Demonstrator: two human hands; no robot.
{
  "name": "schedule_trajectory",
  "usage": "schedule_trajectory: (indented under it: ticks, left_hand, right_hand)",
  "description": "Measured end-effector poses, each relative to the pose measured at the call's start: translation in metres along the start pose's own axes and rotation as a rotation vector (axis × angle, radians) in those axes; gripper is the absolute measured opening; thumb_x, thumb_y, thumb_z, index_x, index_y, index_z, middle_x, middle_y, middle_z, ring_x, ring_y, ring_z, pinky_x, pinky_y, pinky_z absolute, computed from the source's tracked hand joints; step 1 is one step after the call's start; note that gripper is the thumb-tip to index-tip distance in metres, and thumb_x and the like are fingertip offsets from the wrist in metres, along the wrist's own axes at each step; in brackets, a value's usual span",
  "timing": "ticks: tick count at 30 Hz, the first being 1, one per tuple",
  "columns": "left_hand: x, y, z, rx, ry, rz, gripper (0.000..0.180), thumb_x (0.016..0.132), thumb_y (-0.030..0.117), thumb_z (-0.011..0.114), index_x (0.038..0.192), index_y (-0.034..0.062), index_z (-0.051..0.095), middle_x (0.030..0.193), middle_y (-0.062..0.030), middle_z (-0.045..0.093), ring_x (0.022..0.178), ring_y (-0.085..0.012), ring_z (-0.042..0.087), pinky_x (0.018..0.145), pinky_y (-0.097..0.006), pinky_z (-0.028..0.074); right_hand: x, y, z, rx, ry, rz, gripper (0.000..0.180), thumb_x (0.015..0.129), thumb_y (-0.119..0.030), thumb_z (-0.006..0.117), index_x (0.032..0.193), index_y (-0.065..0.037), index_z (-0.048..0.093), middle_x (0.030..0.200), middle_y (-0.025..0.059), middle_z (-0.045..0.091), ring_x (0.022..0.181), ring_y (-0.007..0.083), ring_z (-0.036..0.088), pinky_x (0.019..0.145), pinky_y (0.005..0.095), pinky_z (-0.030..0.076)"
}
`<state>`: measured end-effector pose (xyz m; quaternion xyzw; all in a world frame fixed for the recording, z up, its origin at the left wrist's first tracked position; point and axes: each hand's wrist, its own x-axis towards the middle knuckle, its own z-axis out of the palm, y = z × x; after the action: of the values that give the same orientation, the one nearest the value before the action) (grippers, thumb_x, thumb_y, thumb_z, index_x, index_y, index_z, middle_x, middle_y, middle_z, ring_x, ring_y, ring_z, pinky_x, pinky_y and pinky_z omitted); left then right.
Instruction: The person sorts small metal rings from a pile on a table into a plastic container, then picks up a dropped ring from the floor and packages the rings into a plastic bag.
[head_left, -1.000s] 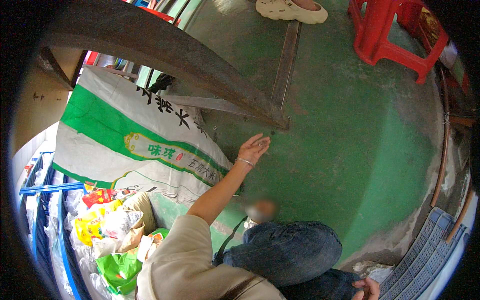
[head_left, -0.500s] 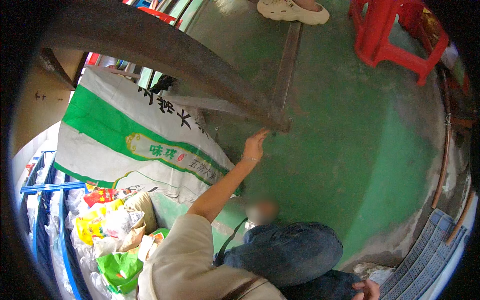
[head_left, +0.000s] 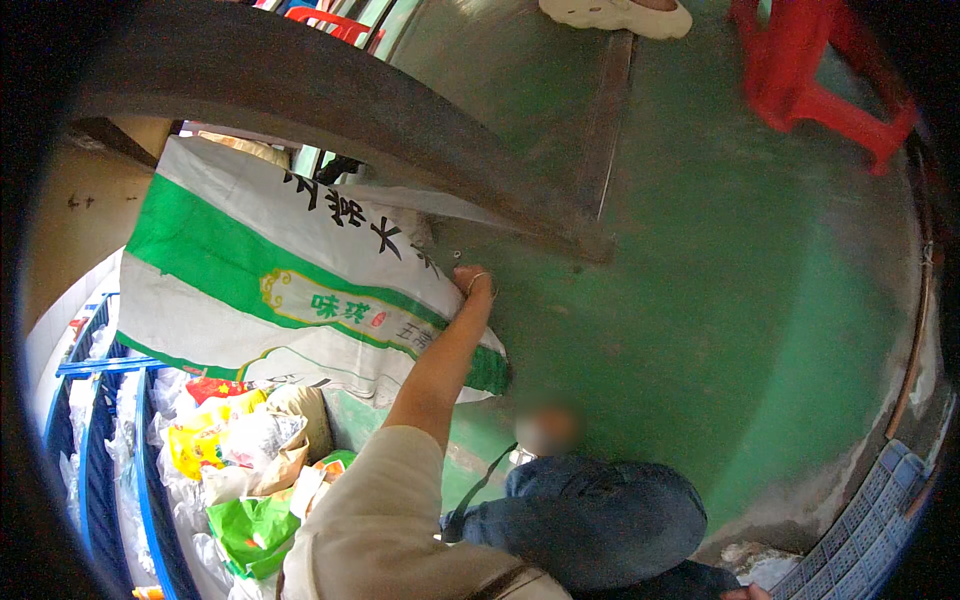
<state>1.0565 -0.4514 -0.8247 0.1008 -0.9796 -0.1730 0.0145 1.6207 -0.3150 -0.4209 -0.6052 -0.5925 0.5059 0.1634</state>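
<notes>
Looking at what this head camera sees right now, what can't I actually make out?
All in the head view:
- Left hand: its fingers are mostly hidden by the hand itself, so any grip on the white-and-green sack is unclear.
- Right hand: mostly cut off by the lower edge.
- Round patch near the jeans: too blurred to identify.
- Pale shoe and red stool: cut off by the upper edge.

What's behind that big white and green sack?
Past the upper edge of the sack, a black thing and a cream-coloured thing peek out. Whatever else lies behind is covered, so I can't tell.
</notes>
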Motion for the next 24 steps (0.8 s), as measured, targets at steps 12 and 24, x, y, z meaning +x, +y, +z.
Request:
schedule_trajectory:
  ticks: [12, 24]
  left_hand:
    - [-0.001, 0.063, -0.004, -0.075, 0.293, -0.361, 0.03, 0.076, 0.018, 0.068, 0.097, -0.0003, 0.058, 0.083, -0.015, 0.057, 0.076, -0.0272, 0.057, 0.066, -0.04, 0.049]
    - [0.007, 0.09, 0.016, -0.737, 0.335, -0.043, 0.016, 0.085, 0.006, 0.047, 0.094, -0.0025, 0.056, 0.088, -0.0166, 0.058, 0.08, -0.0285, 0.056, 0.072, -0.038, 0.045]
  right_hand:
    - [0.003, 0.002, 0.009, -0.264, 0.076, -0.111, 0.033, 0.092, -0.023, 0.045, 0.109, 0.004, 0.054, 0.092, 0.0187, 0.058, 0.079, 0.0267, 0.055, 0.07, 0.0392, 0.045]
    - [-0.007, 0.015, 0.004, -0.319, 0.07, -0.041, 0.036, 0.091, -0.017, 0.047, 0.121, 0.003, 0.044, 0.102, 0.0186, 0.055, 0.088, 0.0242, 0.053, 0.077, 0.0339, 0.044]
